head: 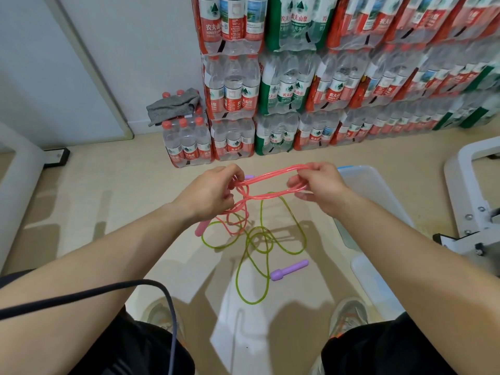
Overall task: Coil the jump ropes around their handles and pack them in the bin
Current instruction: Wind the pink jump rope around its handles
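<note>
A pink jump rope (270,171) is stretched in several loops between my two hands above the floor. My left hand (213,190) grips the loops' left end, and a pink handle (200,228) hangs below it. At the right end, my right hand (319,185) pinches the loops. More pink rope dangles tangled under my left hand. A yellow-green jump rope (259,239) lies loose on the floor, with one purple handle (289,269) near my feet. Another purple handle tip (249,176) shows behind my left hand. The clear plastic bin (378,190) stands on the floor to the right.
Stacked packs of water bottles (297,90) line the far wall, with a grey cloth (173,106) on a low pack. A white metal frame (476,201) stands at the right. A dark cable (108,290) crosses my left arm. My shoes (349,312) are below.
</note>
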The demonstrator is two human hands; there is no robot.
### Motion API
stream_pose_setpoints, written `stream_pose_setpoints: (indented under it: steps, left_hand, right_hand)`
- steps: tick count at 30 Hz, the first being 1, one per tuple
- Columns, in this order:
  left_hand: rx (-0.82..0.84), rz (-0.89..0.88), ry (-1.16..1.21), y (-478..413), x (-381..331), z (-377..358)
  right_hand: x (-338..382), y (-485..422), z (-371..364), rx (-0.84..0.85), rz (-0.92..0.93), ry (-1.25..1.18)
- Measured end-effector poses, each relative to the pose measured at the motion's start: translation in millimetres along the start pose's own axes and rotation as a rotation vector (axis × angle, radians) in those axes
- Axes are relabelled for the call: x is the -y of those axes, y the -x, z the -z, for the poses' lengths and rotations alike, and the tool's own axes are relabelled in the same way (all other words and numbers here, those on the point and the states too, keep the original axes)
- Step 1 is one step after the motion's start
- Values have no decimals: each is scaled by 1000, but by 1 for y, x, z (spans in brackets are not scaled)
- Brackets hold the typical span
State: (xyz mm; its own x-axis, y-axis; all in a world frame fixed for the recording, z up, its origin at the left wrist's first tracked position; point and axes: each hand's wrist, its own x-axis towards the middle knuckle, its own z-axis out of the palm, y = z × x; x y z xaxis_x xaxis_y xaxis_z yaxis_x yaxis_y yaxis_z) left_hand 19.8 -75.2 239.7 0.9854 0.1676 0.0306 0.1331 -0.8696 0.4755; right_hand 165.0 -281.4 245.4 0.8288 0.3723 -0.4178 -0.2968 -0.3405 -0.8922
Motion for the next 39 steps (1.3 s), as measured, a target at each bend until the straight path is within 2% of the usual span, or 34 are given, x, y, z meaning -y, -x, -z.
stream_pose_setpoints:
  steps: [2,3,7,9,11,13,14,16,18,20,25,30,33,36,39]
  left_hand:
    - [-11,16,10,0,4,1]
    - [-24,27,20,-1,5,2]
    - [-52,50,55,-2,9,6]
    - [-33,44,9,-1,13,9]
    - [-16,29,-25,0,17,10]
    - [-4,27,-28,1,18,9]
    - [-1,25,-29,1,18,8]
    - [-4,27,-20,0,17,6]
    - [-23,50,-5,0,18,8]
    - [-50,61,0,0,19,11]
    - [-59,49,10,0,16,9]
    - [-75,79,56,-2,15,8]
    - [-83,98,122,-3,10,5]
    - [-125,142,176,-3,9,5]
    - [-157,161,190,-3,10,10]
  right_hand:
    - [7,7,1,171,-157,-325]
    - [9,10,3,231,-206,-406]
    - [12,11,4,307,-307,-400]
    - [11,6,6,243,-211,-178]
    - [11,2,14,135,45,310]
    - [11,2,21,108,284,786]
    - [11,2,22,111,375,925]
    - [10,1,25,133,460,970]
    - [6,-3,30,123,436,916]
    - [1,-9,34,34,367,852]
    - [-15,-7,19,-54,51,284]
    - [-17,-4,16,-90,-123,58]
    - [-12,0,16,-46,-177,-250]
    - [-3,5,15,75,-244,-563]
    - [0,7,16,193,-301,-489]
